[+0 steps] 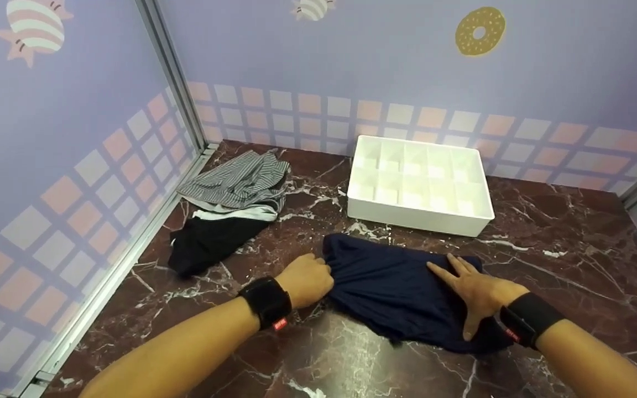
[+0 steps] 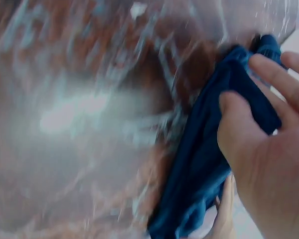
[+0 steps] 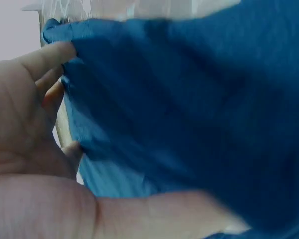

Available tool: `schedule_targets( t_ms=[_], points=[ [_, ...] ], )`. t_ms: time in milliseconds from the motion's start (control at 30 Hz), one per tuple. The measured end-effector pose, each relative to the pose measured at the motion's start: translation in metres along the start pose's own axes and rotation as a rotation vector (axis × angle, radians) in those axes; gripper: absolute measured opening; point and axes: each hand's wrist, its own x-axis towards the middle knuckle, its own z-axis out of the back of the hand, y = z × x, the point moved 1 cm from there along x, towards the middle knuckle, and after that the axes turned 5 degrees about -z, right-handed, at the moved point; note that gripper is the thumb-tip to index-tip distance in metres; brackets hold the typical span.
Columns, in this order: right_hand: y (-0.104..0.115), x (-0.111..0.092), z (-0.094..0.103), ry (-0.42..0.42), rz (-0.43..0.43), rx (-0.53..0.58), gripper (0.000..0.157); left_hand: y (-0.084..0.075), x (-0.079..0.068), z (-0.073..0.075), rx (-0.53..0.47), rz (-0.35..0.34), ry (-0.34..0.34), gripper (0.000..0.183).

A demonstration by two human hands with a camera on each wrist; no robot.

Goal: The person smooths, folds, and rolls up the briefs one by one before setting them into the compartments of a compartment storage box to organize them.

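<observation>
A navy blue fabric garment lies spread and wrinkled on the marble-patterned surface; its exact kind is unclear. My left hand grips its left edge with curled fingers, and folds fan out from that spot. In the left wrist view the cloth passes between the thumb and the fingers of that hand. With fingers spread, my right hand rests on the garment's right part. The right wrist view shows the same hand with fingertips touching the cloth, thumb stretched out along it.
Behind the garment stands a white divided box with several compartments. At the left lie a grey striped garment and a black one, with some white fabric between them. Patterned walls enclose the back and sides.
</observation>
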Motion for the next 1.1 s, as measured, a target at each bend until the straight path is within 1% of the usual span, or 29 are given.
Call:
schedule_targets(
  t_ms=[33, 100, 200, 267, 333, 400, 467, 533, 600, 667, 700, 800, 900, 967, 1033, 1100],
  points=[
    [0.002, 0.002, 0.002, -0.008, 0.003, 0.009, 0.135, -0.002, -0.001, 0.002, -0.010, -0.004, 0.008, 0.013],
    [0.006, 0.009, 0.007, -0.069, 0.030, 0.010, 0.125, -0.007, -0.003, 0.006, -0.036, -0.018, 0.007, 0.026],
    [0.018, 0.024, 0.016, -0.212, 0.120, -0.001, 0.103, -0.014, -0.004, 0.010, -0.057, -0.064, -0.051, 0.045],
    [0.030, 0.037, 0.020, -0.293, 0.194, -0.034, 0.086, -0.018, -0.005, 0.011, -0.055, -0.098, -0.097, 0.043],
    [0.044, 0.050, 0.023, -0.333, 0.245, -0.075, 0.072, -0.020, -0.009, 0.011, -0.054, -0.101, -0.112, 0.032],
    [0.060, 0.063, 0.026, -0.331, 0.272, -0.129, 0.064, -0.020, -0.014, 0.009, -0.052, -0.074, -0.105, 0.022],
    [0.076, 0.077, 0.028, -0.329, 0.292, -0.198, 0.059, -0.019, -0.019, 0.006, -0.038, -0.021, -0.094, 0.018],
    [0.090, 0.088, 0.029, -0.323, 0.325, -0.269, 0.062, -0.018, -0.022, 0.002, -0.036, 0.027, -0.101, 0.021],
    [0.102, 0.099, 0.029, -0.322, 0.370, -0.333, 0.066, -0.020, -0.023, -0.001, -0.039, 0.051, -0.123, 0.023],
    [0.111, 0.108, 0.030, -0.330, 0.413, -0.389, 0.070, -0.023, -0.022, -0.005, -0.078, 0.057, -0.128, 0.028],
    [0.114, 0.112, 0.030, -0.334, 0.429, -0.410, 0.069, -0.026, -0.021, -0.007, -0.102, 0.050, -0.129, 0.027],
    [0.120, 0.123, 0.028, -0.335, 0.433, -0.446, 0.062, -0.032, -0.021, -0.011, -0.164, 0.025, -0.083, 0.024],
    [0.122, 0.132, 0.027, -0.313, 0.374, -0.454, 0.057, -0.035, -0.024, -0.009, -0.179, -0.005, -0.035, 0.016],
    [0.121, 0.138, 0.027, -0.300, 0.335, -0.432, 0.056, -0.036, -0.026, -0.004, -0.164, -0.018, -0.008, 0.013],
    [0.120, 0.142, 0.028, -0.297, 0.316, -0.381, 0.055, -0.037, -0.030, 0.002, -0.149, -0.028, 0.009, 0.011],
    [0.120, 0.146, 0.030, -0.319, 0.336, -0.287, 0.048, -0.038, -0.033, 0.006, -0.133, -0.030, 0.012, 0.009]
  ],
)
